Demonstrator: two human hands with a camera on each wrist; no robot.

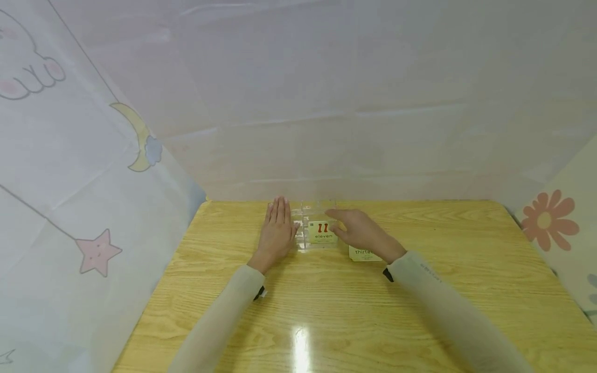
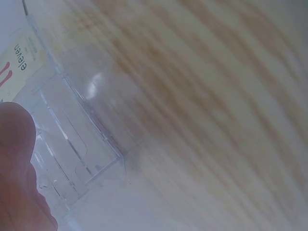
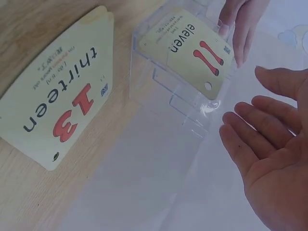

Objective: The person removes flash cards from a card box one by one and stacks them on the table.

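A clear plastic box [image 1: 299, 239] with dividers stands near the table's back edge. In its right part lies a flash card [image 1: 322, 237] printed with a red 11 and "eleven". My left hand [image 1: 277, 230] rests along the box's left side, fingers straight, with the thumb at the box. Just over the box's right side is my right hand [image 1: 358, 229], its fingers loosely bent and its palm bare in the right wrist view. Beside the box, partly under that hand, sits a stack of cards [image 3: 67, 91] topped by "thirteen" with a red 13.
The wooden table [image 1: 326, 300] stretches toward me and out to both sides. A pale sheet [image 1: 326, 129] hangs right behind its back edge, and printed sheets with a star [image 1: 99, 252] and a flower [image 1: 550, 220] flank it.
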